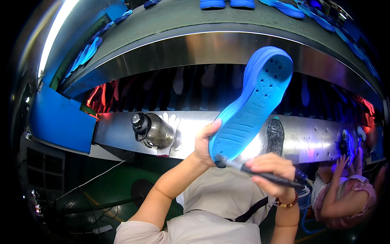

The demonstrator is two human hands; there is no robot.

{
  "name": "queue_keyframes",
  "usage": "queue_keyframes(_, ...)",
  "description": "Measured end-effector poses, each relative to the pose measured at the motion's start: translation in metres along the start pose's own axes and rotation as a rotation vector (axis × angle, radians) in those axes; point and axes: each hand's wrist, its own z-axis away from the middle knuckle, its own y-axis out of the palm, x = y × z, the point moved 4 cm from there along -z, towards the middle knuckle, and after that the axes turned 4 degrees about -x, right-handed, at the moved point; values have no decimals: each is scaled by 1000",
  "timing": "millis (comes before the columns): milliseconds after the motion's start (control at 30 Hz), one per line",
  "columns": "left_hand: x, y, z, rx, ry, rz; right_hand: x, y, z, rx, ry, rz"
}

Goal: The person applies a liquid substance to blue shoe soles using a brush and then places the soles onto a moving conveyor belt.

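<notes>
Metal bench (111, 130), L hand (205, 142): 1 sole (252, 103), R hand (273, 167): 1 blk tool (289, 182)

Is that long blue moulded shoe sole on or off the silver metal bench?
Off: the bare left hand grips the blue sole by its near end, holding it up.

a white tube light (55, 34) blazed at upper left, the steel ledge (190, 129) shone with glare, the floor (126, 173) lay dim, fisheye edges bent into black, and the dark-handled tool (280, 179) blurred at its tip.

Metal bench (113, 130) — bottle (157, 132), white glove (173, 120), dark sole (276, 137)
</notes>
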Motion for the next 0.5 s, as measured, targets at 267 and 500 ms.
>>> queue_keyframes(267,-1,4,-10,-28,-299,51,24,21,4,262,-150,-3)
queue_keyframes(500,8,4,0,-197,-619,-502,8,5,16,602,12,262)
